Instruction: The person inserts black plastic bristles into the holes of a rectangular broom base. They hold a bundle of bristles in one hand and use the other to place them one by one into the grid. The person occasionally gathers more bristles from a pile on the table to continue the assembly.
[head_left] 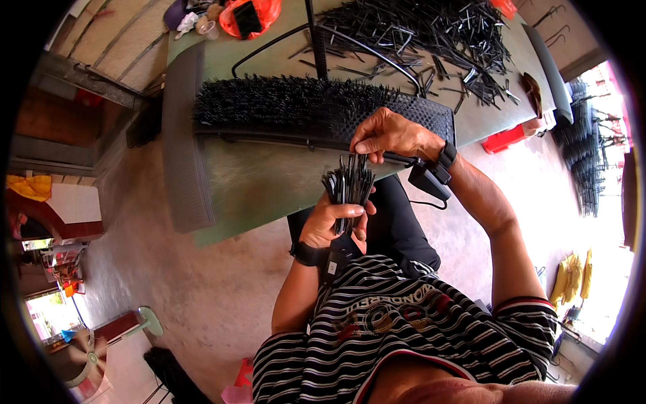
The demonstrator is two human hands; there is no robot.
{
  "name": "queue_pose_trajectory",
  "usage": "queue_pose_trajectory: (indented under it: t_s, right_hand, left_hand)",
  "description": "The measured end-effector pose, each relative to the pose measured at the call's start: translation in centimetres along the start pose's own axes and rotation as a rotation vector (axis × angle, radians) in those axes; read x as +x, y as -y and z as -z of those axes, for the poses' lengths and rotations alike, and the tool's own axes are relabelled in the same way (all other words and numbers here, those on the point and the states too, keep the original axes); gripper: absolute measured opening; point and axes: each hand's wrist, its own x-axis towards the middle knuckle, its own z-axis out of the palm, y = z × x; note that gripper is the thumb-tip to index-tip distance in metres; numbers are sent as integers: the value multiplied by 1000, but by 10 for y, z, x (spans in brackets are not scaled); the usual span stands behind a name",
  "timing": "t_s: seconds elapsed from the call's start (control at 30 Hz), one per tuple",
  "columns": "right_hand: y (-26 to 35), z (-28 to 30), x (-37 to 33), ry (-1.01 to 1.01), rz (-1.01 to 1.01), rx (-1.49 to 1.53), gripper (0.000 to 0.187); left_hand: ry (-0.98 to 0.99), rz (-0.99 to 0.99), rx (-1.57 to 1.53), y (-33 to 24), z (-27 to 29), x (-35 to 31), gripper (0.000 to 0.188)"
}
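Observation:
My left hand point(332, 219) is wrapped round a bundle of thin black strips point(348, 185), whose ends fan out at the top. Just above the bundle, my right hand point(390, 132) has thumb and fingers pinched together at the strip ends; what lies between its fingertips is too small to make out. Beyond both hands a long black perforated panel point(429, 114) lies across the near side of the table. Rows of black bristle-like strips point(269, 102) stand up from its left and middle parts, while holes show at its right end.
A large heap of loose black strips point(431, 40) spreads over the far side of the green table point(249, 192). A black metal frame point(316, 40) rises behind the panel. An orange bag with a phone point(249, 18) lies at the far left. A fan point(87, 357) stands lower left.

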Motion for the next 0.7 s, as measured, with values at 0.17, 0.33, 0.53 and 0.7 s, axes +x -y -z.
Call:
queue_pose_trajectory:
  t_s: [0.17, 0.33, 0.53, 0.7]
  right_hand:
    - [1, 10, -11, 105, -19, 183, 21]
    - [-5, 10, -14, 8, 32, 64, 18]
    - [3, 15, -24, -235, 83, -57, 15]
    - [-12, 28, -26, -176, -41, 23, 16]
  left_hand:
    - [75, 81, -1, 0, 4, 5, 50]
    - [129, 100, -41, 5, 9, 14, 52]
    - [54, 55, 11, 3, 0, 23, 53]
    - [30, 49, 85, 6, -4, 34, 51]
